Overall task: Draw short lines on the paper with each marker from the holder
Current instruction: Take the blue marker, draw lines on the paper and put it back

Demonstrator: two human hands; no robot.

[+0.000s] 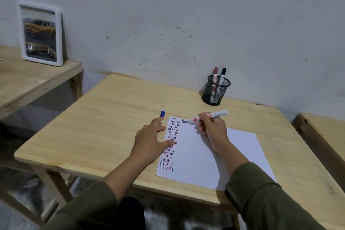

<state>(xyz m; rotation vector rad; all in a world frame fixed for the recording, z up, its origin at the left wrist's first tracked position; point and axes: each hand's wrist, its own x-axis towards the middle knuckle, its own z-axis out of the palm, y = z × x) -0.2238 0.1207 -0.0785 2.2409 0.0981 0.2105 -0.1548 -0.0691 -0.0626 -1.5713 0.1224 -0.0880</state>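
Note:
A white sheet of paper (211, 155) lies on the wooden table (104, 117), its left strip filled with several short red, blue and black lines. My right hand (211, 125) grips a white marker (207, 116), whose tip touches the paper near the top edge beside a few fresh strokes. My left hand (153, 140) lies flat, fingers spread, thumb on the paper's left edge. A blue marker cap (162, 113) sits at the tip of that hand's forefinger. The black mesh holder (215, 90) stands at the back with a red-capped marker (215, 74) and a black-capped marker (222, 75) in it.
A second wooden table (28, 80) at the left carries a white picture frame (41, 33) leaning on the wall. Another wooden surface (324, 130) shows at the right edge. The grey wall runs close behind the holder.

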